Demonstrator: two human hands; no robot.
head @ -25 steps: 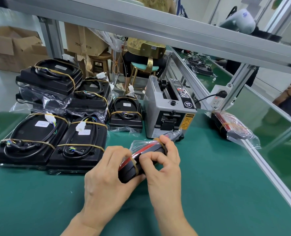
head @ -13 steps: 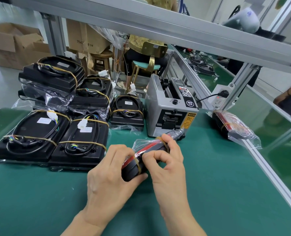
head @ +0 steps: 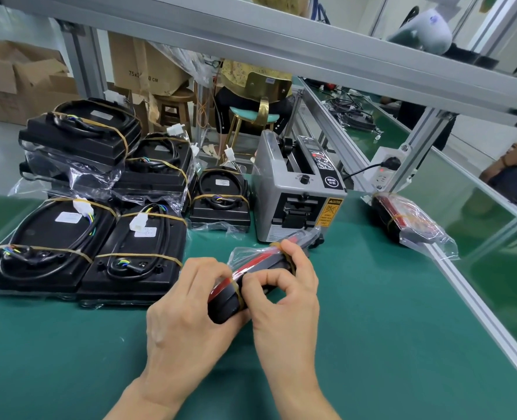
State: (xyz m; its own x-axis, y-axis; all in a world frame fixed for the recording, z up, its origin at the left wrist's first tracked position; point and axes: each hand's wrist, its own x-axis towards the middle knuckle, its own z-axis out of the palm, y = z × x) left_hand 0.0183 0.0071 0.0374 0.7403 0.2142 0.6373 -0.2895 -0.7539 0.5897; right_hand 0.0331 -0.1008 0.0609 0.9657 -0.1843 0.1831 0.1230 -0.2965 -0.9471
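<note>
A tape dispenser (head: pixel 293 192) stands on the green mat (head: pixel 387 328); banded black units (head: pixel 78 237) lie left, a bagged light (head: pixel 408 222) right.

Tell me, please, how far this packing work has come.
Done: one red-and-black bagged unit lies at the right edge of the green table. In hand: the left hand and right hand grip a second unit, rubber-banded, its far end inside a clear bag. Left, probably: closing that bag, then perhaps the banded black units at the left, some lying in loose plastic.
</note>
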